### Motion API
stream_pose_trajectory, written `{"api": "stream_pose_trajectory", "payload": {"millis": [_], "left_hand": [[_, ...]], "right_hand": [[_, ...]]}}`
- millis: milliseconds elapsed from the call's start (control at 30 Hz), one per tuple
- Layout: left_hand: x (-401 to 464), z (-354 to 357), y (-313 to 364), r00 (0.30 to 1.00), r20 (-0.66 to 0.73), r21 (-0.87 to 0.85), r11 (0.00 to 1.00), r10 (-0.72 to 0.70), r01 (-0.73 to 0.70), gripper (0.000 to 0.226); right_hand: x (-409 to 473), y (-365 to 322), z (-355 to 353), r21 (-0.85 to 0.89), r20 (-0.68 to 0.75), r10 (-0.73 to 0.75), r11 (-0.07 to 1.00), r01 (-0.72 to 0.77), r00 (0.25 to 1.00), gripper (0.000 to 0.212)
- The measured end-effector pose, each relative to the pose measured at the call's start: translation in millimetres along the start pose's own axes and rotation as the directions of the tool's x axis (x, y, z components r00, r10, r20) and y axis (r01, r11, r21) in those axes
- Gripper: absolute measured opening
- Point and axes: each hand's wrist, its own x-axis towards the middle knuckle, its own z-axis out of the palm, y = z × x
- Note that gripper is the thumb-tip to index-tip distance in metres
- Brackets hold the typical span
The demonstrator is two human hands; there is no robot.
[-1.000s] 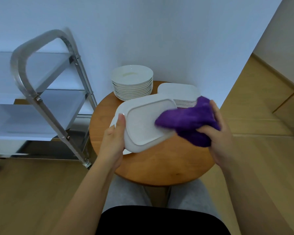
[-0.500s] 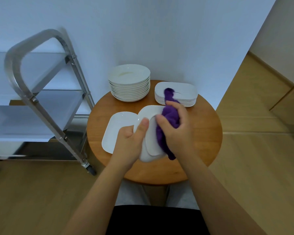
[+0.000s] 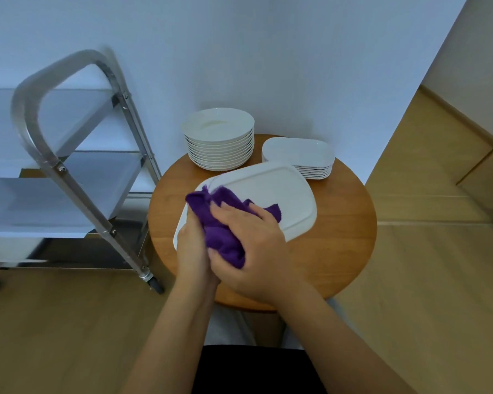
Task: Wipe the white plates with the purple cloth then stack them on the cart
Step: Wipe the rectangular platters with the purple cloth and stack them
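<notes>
Right hand (image 3: 251, 245) bunches the purple cloth (image 3: 219, 220) against the rectangular white plate (image 3: 271, 194); left hand (image 3: 190, 245) grips the plate's near-left edge, tilted above the round wooden table (image 3: 345, 223). Cart (image 3: 69, 166) stands left.

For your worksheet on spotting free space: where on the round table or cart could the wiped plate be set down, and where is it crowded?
Bare wood shows on the round table along its right and near edges, right of the held plate. The cart shelves show bare. Crowded: the table's back, with the round plate stack and rectangular plate stack, and the left, where both hands work.
</notes>
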Motion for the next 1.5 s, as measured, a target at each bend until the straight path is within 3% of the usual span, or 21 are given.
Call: {"api": "stream_pose_trajectory", "payload": {"millis": [100,300,433,533,667,733,800,833,867,933,1033,1067,1100,1200,1267,1300,1333,1400,1467,1500], "left_hand": [[6,1,2,0.999,-0.042,-0.027,1.0,0.001,-0.002,0.041],[9,-8,6,0.992,-0.05,0.188,0.977,0.112,-0.1,0.035],[5,1,0,0.983,-0.066,0.301,0.942,0.173,-0.146,0.046],[0,15,-2,0.976,-0.081,0.393,0.906,0.203,-0.156,0.039],[-11,25,-5,0.963,0.036,0.475,0.843,0.268,-0.252,0.04],[-16,24,-5,0.89,0.195,0.629,0.644,0.411,-0.435,0.051],[-17,19,-2,0.758,0.47,0.748,0.253,0.452,-0.614,0.062],[-15,17,0,0.699,0.591,0.745,0.058,0.403,-0.664,0.065],[-13,14,1,0.653,0.67,0.715,-0.072,0.353,-0.696,0.069],[-10,11,2,0.572,0.761,0.636,-0.179,0.305,-0.751,0.064],[-11,8,-5,0.514,0.811,0.582,-0.304,0.28,-0.754,0.068],[-13,6,-8,0.528,0.789,0.607,-0.262,0.313,-0.75,0.071],[-12,4,-12,0.592,0.72,0.67,-0.138,0.363,-0.73,0.071],[-6,-3,-23,0.859,0.303,0.759,0.44,0.412,-0.479,0.066],[1,1,-23,0.994,0.014,0.525,0.845,0.11,-0.101,0.06],[5,3,-24,0.996,-0.051,0.334,0.939,-0.067,0.08,0.055],[7,4,-25,0.982,-0.084,0.198,0.963,-0.167,0.181,0.05],[9,2,-24,0.985,-0.1,0.186,0.97,-0.141,0.158,0.037],[10,-5,-22,0.997,-0.07,0.287,0.956,-0.044,0.062,0.024],[11,-8,-22,0.999,-0.045,0.332,0.943,-0.009,0.024,0.02]], "right_hand": [[-8,25,-14,-0.004,0.03,0.055,0.998,-0.055,0.998,0.055],[-17,77,-44,0.028,0.033,0.318,0.947,-0.319,0.947,0.056],[-7,90,-43,0.312,-0.059,0.661,0.724,-0.616,0.748,0.045],[6,71,-30,0.368,-0.159,0.713,0.685,-0.629,0.683,0.049],[11,35,-5,0.486,-0.043,0.709,0.631,-0.605,0.704,0.056],[13,23,-4,0.69,0.096,0.744,0.429,-0.583,0.661,0.063],[14,21,-14,0.841,0.246,0.768,0.135,-0.524,0.592,0.08],[14,23,-21,0.856,0.308,0.771,0.03,-0.516,0.557,0.094],[15,25,-28,0.845,0.361,0.769,-0.03,-0.533,0.528,0.106],[16,30,-38,0.79,0.423,0.759,-0.041,-0.612,0.496,0.106],[6,40,-42,0.771,0.425,0.785,-0.053,-0.634,0.45,0.069],[1,43,-42,0.788,0.414,0.804,-0.081,-0.61,0.428,0.059],[-4,47,-43,0.809,0.405,0.821,-0.116,-0.576,0.403,0.055],[-20,57,-45,0.854,0.385,0.835,-0.16,-0.495,0.393,0.067],[-27,58,-44,0.857,0.384,0.811,-0.136,-0.496,0.441,0.07],[-29,58,-43,0.843,0.399,0.798,-0.126,-0.522,0.452,0.07],[-29,58,-42,0.824,0.409,0.796,-0.111,-0.556,0.447,0.068],[-27,63,-45,0.79,0.343,0.845,-0.023,-0.613,0.41,0.059],[-20,71,-53,0.725,0.128,0.915,0.177,-0.665,0.382,0.054],[-15,73,-57,0.653,0.012,0.901,0.322,-0.686,0.434,0.057]]}}
